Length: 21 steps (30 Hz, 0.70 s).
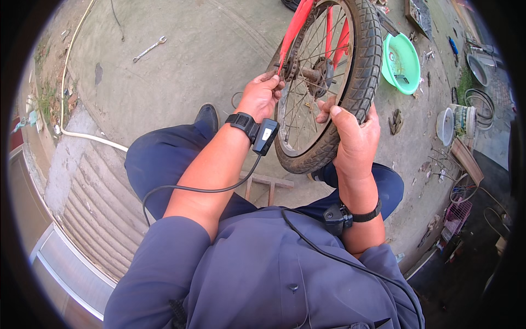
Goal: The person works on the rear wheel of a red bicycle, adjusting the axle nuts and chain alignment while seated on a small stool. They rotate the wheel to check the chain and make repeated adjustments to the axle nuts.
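A bicycle wheel (pixel 303 147) with a worn, dusty black tyre (pixel 368 52) stands before me, tilted, between the bars of a red bicycle frame (pixel 296 28). My left hand (pixel 262 96) is closed at the lower end of the left frame bar, beside the chain (pixel 294 61); its fingertips are pinched together, and what they hold is hidden. Around the tyre's near right side curls my right hand (pixel 356 134), thumb on the outside and some fingers past the rim by the spokes. Between the hands lies the wheel's hub (pixel 313 75).
A wrench (pixel 149 49) lies on the concrete at the left. To the right stand a mint-green basin (pixel 402 52), a white bucket (pixel 445 126) and a pink basket (pixel 456 216). A pale hose (pixel 82 133) runs along the left. Below the wheel is a small stand (pixel 271 180).
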Tool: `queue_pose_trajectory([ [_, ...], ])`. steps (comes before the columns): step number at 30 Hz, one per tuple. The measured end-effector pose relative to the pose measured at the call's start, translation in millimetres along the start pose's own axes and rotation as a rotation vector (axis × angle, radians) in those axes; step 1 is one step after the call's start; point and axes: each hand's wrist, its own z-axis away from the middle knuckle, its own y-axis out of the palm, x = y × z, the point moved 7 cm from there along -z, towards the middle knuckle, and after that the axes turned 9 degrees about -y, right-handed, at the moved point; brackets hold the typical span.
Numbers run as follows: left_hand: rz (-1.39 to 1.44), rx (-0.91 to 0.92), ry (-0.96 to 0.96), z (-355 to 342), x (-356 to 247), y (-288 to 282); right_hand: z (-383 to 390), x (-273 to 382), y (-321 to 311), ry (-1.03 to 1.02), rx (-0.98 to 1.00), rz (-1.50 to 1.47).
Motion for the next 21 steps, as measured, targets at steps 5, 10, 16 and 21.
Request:
queue_pose_trajectory([
  [5, 0.02, -0.001, -0.001, 1, 0, 2, 0, -1, 0, 0.003, 0.001, -0.02],
  [10, 0.018, -0.002, -0.006, 3, -1, 3, 0, -1, 0, -0.004, 0.017, -0.022],
  [16, 0.034, -0.015, -0.005, 1, 2, 2, 1, -3, 1, 0.045, 0.018, -0.065],
  [21, 0.09, 0.007, -0.019, -8, 4, -6, 0, -7, -1, 0.095, -0.009, 0.018],
])
